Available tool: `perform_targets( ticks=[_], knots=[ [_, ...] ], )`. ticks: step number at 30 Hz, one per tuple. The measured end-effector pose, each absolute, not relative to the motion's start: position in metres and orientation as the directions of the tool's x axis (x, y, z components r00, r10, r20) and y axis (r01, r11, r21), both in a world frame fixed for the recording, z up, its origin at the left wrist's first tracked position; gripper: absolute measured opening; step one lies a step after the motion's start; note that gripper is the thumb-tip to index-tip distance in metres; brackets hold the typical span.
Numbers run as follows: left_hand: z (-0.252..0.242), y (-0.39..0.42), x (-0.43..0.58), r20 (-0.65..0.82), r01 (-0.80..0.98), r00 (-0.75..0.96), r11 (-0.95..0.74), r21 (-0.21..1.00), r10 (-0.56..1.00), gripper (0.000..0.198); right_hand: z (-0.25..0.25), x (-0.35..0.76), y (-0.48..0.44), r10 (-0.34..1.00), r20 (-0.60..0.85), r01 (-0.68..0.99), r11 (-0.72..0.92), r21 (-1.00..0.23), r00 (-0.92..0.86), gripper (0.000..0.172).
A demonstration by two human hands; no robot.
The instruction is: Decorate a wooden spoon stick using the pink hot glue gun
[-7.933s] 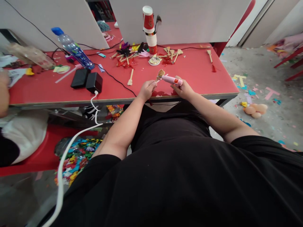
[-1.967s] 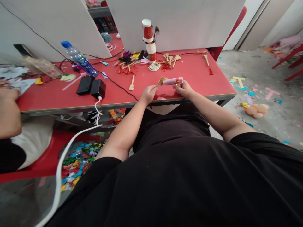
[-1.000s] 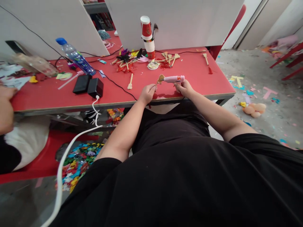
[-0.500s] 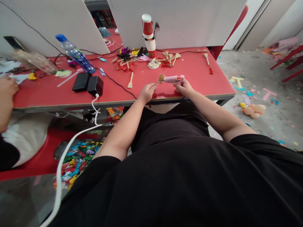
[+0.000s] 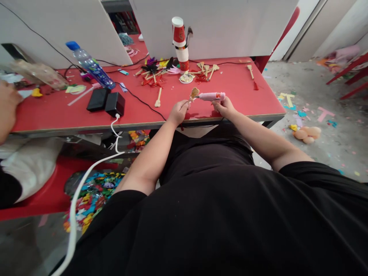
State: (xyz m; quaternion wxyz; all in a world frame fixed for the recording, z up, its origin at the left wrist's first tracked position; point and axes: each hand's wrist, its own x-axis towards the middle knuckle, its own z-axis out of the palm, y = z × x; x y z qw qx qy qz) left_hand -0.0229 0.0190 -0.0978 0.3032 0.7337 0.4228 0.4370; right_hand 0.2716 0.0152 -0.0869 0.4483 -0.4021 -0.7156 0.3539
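Note:
In my right hand (image 5: 226, 108), closed around its handle, is a pink hot glue gun (image 5: 209, 96) lying level with its nozzle pointing left. My left hand (image 5: 179, 111) pinches the lower end of a small tan fan-shaped piece (image 5: 194, 92), which stands tilted above the fingertips. The nozzle is right beside the base of that piece; whether they touch I cannot tell. A bit of red hangs below my left fingers at the table edge. A loose wooden stick (image 5: 158, 97) with a shaped end lies to the left of my left hand.
On the red table (image 5: 238, 92) are stacked paper cups (image 5: 179, 34), a small round dish (image 5: 186, 78), tasselled sticks (image 5: 250, 71), a bottle (image 5: 91, 66) and a black box (image 5: 115, 104) with a white cable. A co-worker's hand (image 5: 8, 105) is at far left. Scraps litter the floor.
The tan piece has been turned more upright in my left hand. The glue gun has shifted slightly right and down. At far left the co-worker's hand has moved a little.

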Motion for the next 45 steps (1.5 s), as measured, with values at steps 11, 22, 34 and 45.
perform_targets(
  ticks=[11,22,34,45],
  knots=[
    [-0.087,0.010,-0.020,0.374,0.460,0.294,-0.474,0.751,0.879,0.044,-0.077,0.269,0.009,0.900,0.317,0.309,0.406,-0.860,-0.298,0.090],
    [-0.088,0.010,-0.020,0.364,0.507,0.313,-0.479,0.717,0.877,0.034,-0.082,0.271,0.015,0.870,0.388,0.251,0.466,-0.849,-0.303,0.095],
    [-0.086,0.008,-0.020,0.343,0.529,0.296,-0.452,0.719,0.892,0.030,-0.091,0.270,0.024,0.904,0.336,0.276,0.405,-0.871,-0.265,0.075],
    [-0.092,0.012,-0.022,0.390,0.552,0.305,-0.495,0.670,0.869,0.040,-0.089,0.268,0.024,0.923,0.311,0.305,0.370,-0.877,-0.227,0.060]
  ],
)
